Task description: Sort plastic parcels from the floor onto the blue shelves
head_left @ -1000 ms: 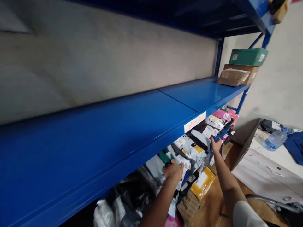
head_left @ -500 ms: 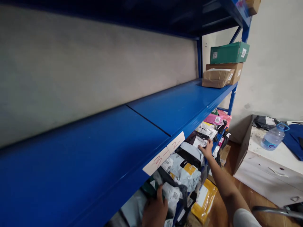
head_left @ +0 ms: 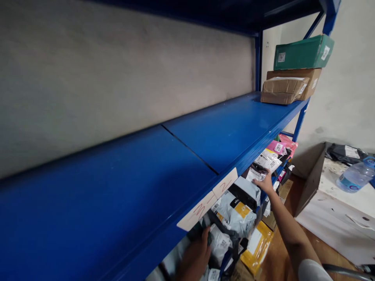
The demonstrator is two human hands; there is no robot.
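Note:
My right hand [head_left: 265,182] reaches to the lower shelf, thumb and fingers closed on the edge of a dark parcel bag [head_left: 254,173] with a white label. Close by it is a pale blue-grey parcel bag [head_left: 246,188]. My left hand [head_left: 195,251] is blurred and low, under the shelf lip, its fingers curled in among the parcels. What it grips is hidden. Beside its thumb sits a crumpled whitish parcel bag [head_left: 219,244]. Between the hands lies a light grey bag with a yellow and black print [head_left: 238,212].
The blue upper shelf [head_left: 117,195] carries a card marked 3-2 [head_left: 208,199] along its edge. Cardboard boxes [head_left: 284,91] and a green box [head_left: 303,54] are stacked at its far end. On the floor lies a yellow parcel [head_left: 258,248]. A water bottle [head_left: 354,177] stands on a white-topped surface at right.
The view has shifted, so shelf boxes sit further right in the picture. My right hand stays at the dark parcel bag. My left hand remains low among the parcels.

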